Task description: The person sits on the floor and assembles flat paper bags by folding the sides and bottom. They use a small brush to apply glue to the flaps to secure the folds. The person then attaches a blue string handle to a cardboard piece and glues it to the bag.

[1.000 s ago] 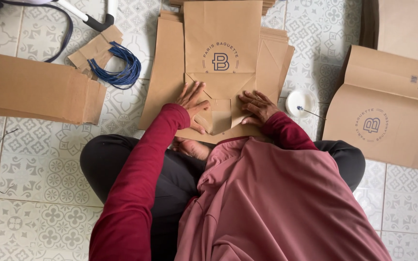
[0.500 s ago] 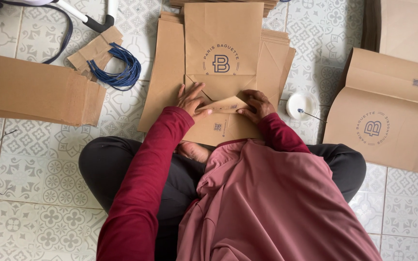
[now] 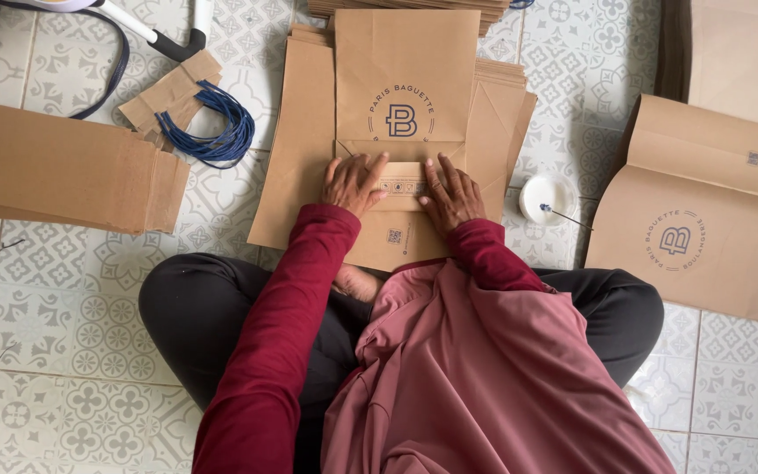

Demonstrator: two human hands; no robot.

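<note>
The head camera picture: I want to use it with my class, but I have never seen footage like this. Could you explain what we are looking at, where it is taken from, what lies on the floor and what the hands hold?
There is no machine here. A person sits cross-legged on a patterned tile floor, and a camera worn on the head looks straight down, so you see lap, sleeves and hands from above.

The left hand and right hand both press flat on the folded bottom flap of a brown paper bag, which lies on top of a stack of similar flat bags. Neither hand has a grip on anything; the palms simply push down.

Around them: a pile of folded brown bags on the left, a bundle of blue cords, a small white round pot with a thin stick in it, and an opened bag on the right.
</note>
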